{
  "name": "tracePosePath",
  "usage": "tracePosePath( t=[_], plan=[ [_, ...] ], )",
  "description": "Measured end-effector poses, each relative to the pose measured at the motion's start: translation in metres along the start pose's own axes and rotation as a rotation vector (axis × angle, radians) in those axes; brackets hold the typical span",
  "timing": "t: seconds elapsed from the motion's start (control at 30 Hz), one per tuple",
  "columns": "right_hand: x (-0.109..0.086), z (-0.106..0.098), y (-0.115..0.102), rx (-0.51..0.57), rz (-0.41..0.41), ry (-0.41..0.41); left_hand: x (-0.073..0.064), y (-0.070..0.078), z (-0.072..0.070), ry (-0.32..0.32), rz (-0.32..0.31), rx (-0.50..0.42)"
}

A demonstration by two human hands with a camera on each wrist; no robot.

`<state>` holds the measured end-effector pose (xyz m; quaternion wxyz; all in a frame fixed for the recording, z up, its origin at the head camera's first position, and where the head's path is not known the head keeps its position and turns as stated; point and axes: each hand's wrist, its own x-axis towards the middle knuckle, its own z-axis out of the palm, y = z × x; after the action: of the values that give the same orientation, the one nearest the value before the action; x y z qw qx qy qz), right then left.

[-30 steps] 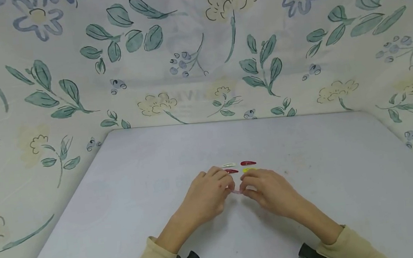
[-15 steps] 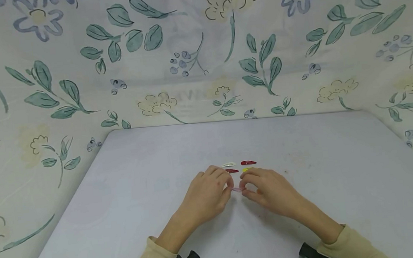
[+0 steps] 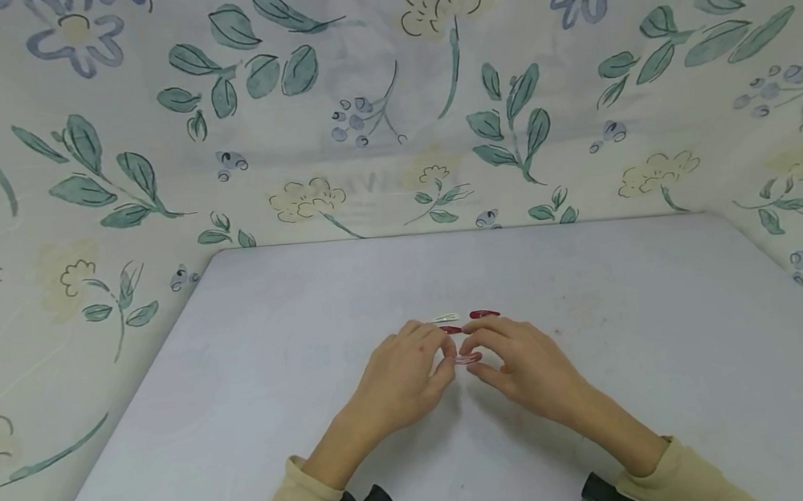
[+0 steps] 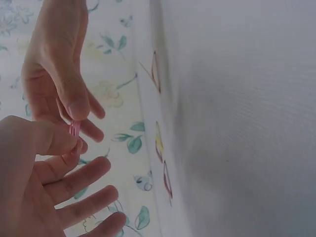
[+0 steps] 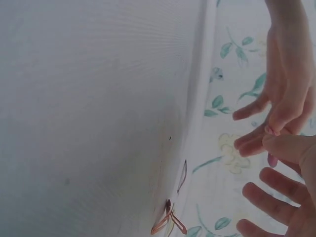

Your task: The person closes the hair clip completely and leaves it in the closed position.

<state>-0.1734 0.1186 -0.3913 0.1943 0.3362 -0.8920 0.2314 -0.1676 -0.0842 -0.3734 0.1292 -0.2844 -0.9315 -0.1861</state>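
Over the white table, both hands meet at a small pink snap hair clip. My left hand pinches one end of the clip between thumb and index finger, its other fingers fanned out in the left wrist view. My right hand has its thumb and index finger about the same clip, with the rounded end sticking out past the thumb in the right wrist view. Fingers cover part of the clip.
Just beyond the hands lie a white hair clip, a red clip and a second red clip. A yellow clip shows in the left wrist view. Floral cloth stands behind the table.
The right fingers have shifted upward and spread, so more of the pink clip shows. The yellow clip, partly visible before, is now hidden behind the right hand in the head view.
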Motion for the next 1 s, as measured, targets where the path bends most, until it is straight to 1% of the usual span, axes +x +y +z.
tracePosePath(
  t=[0.1,0.17,0.47,0.7,0.8,0.87,1.0],
  plan=[
    [0.000,0.000,0.000,0.012,-0.007,0.016,0.000,0.001,-0.001,-0.018,-0.031,-0.075],
    [0.000,0.000,0.000,0.015,-0.014,0.024,0.000,0.001,-0.002,-0.029,-0.051,-0.104],
    [0.001,0.001,0.004,0.001,-0.062,0.046,-0.001,0.000,-0.002,-0.074,-0.114,-0.162],
    [0.003,0.000,0.008,-0.070,-0.141,0.068,0.001,0.000,-0.001,-0.103,-0.159,-0.180],
    [0.004,-0.001,0.011,-0.092,-0.149,0.066,0.004,0.000,-0.002,-0.111,-0.155,-0.188],
    [0.005,-0.002,0.012,-0.097,-0.140,0.052,0.006,0.000,-0.002,-0.100,-0.131,-0.171],
    [0.009,-0.003,0.013,-0.092,-0.099,0.002,0.011,-0.003,-0.002,-0.037,-0.055,-0.070]
  ],
)
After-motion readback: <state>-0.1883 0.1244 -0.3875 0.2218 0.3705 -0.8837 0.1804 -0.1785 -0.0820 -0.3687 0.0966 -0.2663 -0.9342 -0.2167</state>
